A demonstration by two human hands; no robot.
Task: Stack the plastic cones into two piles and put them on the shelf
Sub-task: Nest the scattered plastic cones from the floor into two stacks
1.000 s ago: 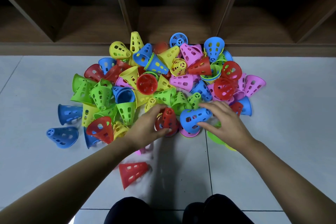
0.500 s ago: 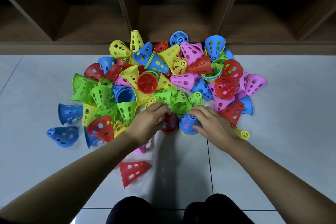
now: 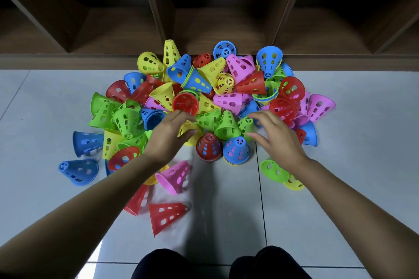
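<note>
The left hand [image 3: 167, 139] holds a yellow cone [image 3: 191, 125]. The right hand [image 3: 277, 139] is open, beside the blue stack [image 3: 237, 150]

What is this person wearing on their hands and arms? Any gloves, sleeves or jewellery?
Nothing at all: the left hand and right hand are bare, with no gloves, rings or watch in view. The left forearm and right forearm show no sleeve up to the picture's edge. The only clothing seen is dark fabric over the knees.

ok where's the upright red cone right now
Head view, centre: the red cone stands on the floor at the pile's near edge, just left of the upright blue cone.
</note>
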